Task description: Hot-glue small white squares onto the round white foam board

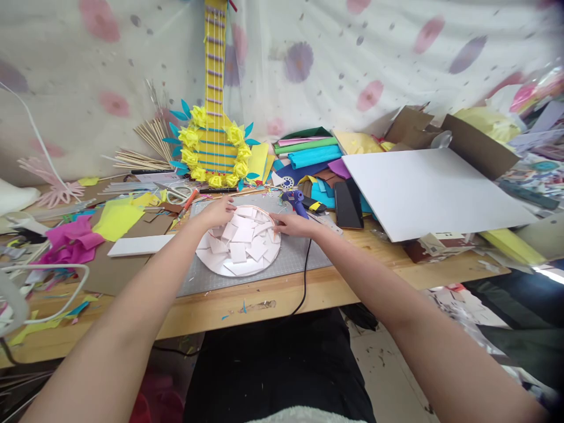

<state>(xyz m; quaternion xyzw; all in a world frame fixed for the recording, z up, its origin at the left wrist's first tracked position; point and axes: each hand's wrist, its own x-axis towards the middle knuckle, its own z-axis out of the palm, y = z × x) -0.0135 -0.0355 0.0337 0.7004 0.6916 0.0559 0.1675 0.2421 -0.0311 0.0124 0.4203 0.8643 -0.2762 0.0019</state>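
A round white board (215,267) lies on a grey cutting mat (194,282), with many overlapping white paper pieces (242,232) heaped on it. Around the pile's far side curves a thin orange-edged strip (259,210), its material too small to make out. My left hand (219,211) is at the far left of the pile, fingers closed at the strip. On the right, my right hand (291,224) pinches the strip near its other side. Just behind that hand a blue glue gun (296,201) rests on the table.
A yellow paper guitar (215,141) with yellow flowers stands at the back. Scissors (178,195) and coloured paper scraps (118,218) lie left. A black phone (349,204) and a large white board (436,191) are right. The glue gun's cord (305,276) crosses the table's front edge.
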